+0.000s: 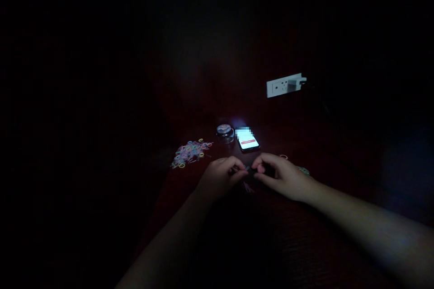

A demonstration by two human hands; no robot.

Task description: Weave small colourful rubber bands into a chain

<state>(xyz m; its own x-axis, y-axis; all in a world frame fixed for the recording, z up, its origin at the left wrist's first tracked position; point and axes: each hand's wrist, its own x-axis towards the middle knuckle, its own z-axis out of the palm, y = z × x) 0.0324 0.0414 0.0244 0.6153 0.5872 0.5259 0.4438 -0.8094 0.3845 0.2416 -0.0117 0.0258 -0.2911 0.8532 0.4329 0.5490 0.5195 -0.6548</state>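
My left hand (pixel 225 174) pinches a small pale elastic band (pixel 247 168) between thumb and fingertips; its end sticks out toward the right. Facing it, my right hand (pixel 285 176) is curled with a small gap between thumb and forefinger, and I see nothing between them. A few pinkish-purple elastic bands (pixel 248 187) lie on the dark red table just below the fingertips. To the left spreads a heap of small colourful elastic bands (pixel 191 152). More pale bands (pixel 303 170) lie partly hidden behind my right hand, with a single pinkish band (pixel 283 157) near its knuckles.
Beyond my hands a lit phone (pixel 249 141) lies face up. A small round clear container with a patterned lid (pixel 224 130) stands at its left. A white wall socket (pixel 283 86) with a plug in it is at the back right. The surroundings are very dark.
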